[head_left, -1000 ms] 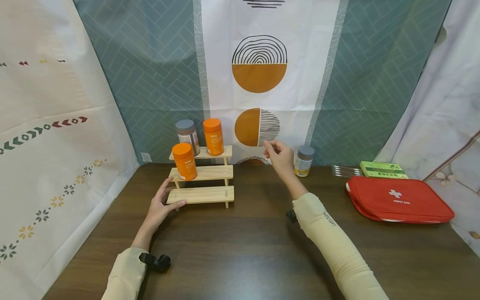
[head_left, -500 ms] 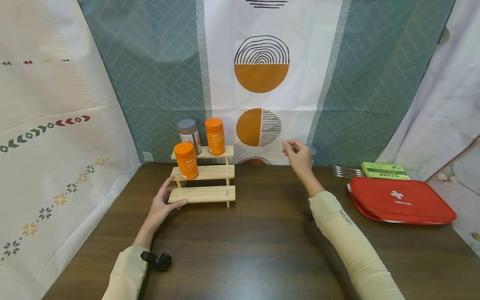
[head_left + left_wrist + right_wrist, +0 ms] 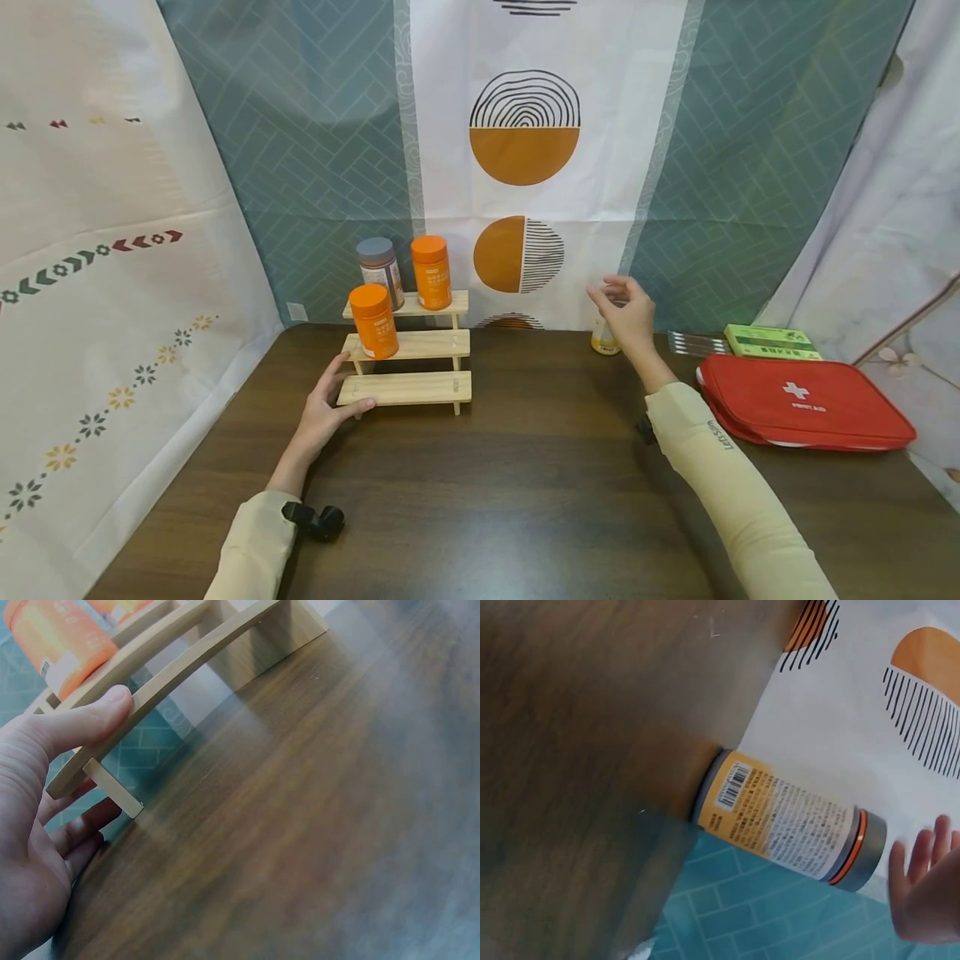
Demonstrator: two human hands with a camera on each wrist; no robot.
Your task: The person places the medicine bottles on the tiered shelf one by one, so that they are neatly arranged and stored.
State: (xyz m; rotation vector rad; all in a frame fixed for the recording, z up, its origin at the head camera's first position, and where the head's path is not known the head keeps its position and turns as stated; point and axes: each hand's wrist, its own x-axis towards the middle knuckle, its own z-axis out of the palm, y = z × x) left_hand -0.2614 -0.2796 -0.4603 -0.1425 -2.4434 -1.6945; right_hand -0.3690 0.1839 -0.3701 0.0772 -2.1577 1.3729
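My left hand [image 3: 317, 419] grips the left end of a three-step wooden display rack [image 3: 408, 388]. In the left wrist view, the thumb [image 3: 112, 709] lies on the lowest step while the other fingers reach underneath. An orange bottle [image 3: 374, 323] stands on the middle step. The top step bears another orange bottle [image 3: 432, 275] and a grey-capped bottle [image 3: 382, 275]. At the back right, my right hand [image 3: 632, 315] hovers by a yellow-and-white bottle [image 3: 604, 337], partly hiding it. The right wrist view has its grey cap [image 3: 864, 851] close to the loosely bent fingers, apparently without contact.
A red first aid pouch [image 3: 806, 404] lies on the right of the dark wooden table [image 3: 510, 500]. Behind it are a green box [image 3: 772, 342] and a clear pack of swabs [image 3: 697, 343]. A patterned cloth [image 3: 525, 192] hangs along the back edge.
My right hand has moved rightward from the middle of the back to the yellow-and-white bottle, passing in front of it. My left hand stays on the rack.
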